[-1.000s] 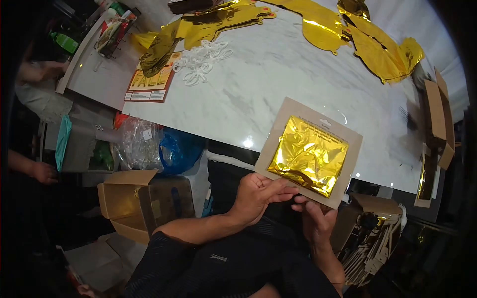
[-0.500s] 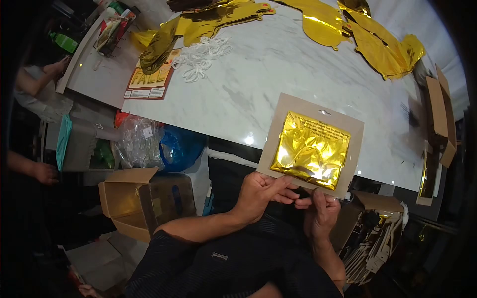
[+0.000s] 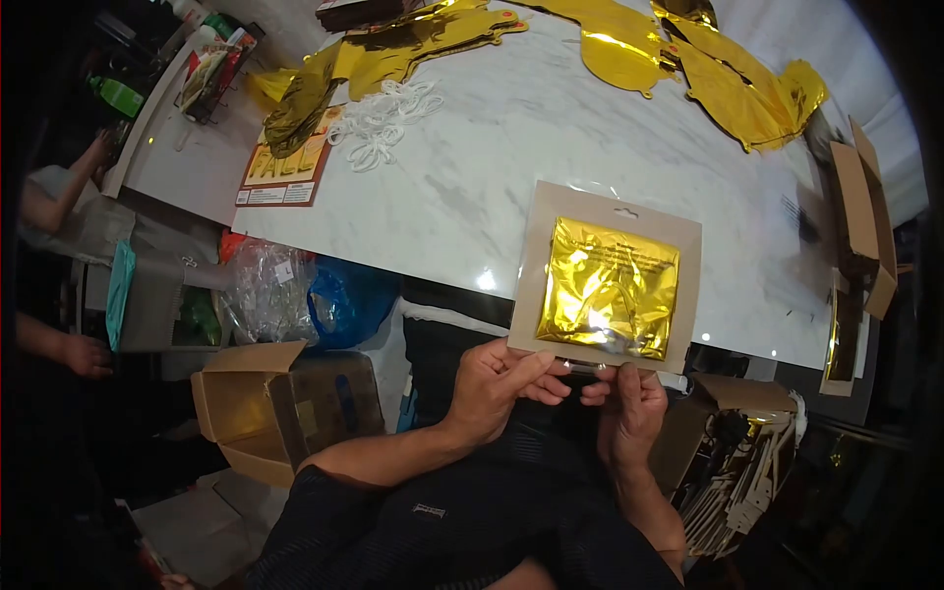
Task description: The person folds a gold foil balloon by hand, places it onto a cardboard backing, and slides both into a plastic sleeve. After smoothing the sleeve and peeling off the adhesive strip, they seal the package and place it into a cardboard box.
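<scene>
Both hands hold a flat package (image 3: 528, 285), a beige card backing with a hang hole at the top and folded gold foil (image 3: 612, 285) on its face. My left hand (image 3: 492, 388) pinches the lower left edge between thumb and fingers. At the lower right edge, my right hand (image 3: 634, 413) grips with its thumb in front. Some fingers are hidden behind the card. The package is raised over the front edge of the white marble-look table (image 3: 442, 221). Beyond it lie flat gold foil balloons (image 3: 752, 98), a bundle of white cord (image 3: 379, 128) and a printed "FALL" card (image 3: 280, 175).
An open cardboard box (image 3: 320, 413) stands below left, near a blue plastic bag (image 3: 349, 300) and a clear bag (image 3: 261, 285). Low on the right, another box (image 3: 737, 482) holds many flat pieces. A co-worker's hand (image 3: 87, 354) shows at far left.
The package has shifted slightly left and turned a little, so it sits straighter. My hands keep their grip on its lower edge. The whole view has moved slightly.
</scene>
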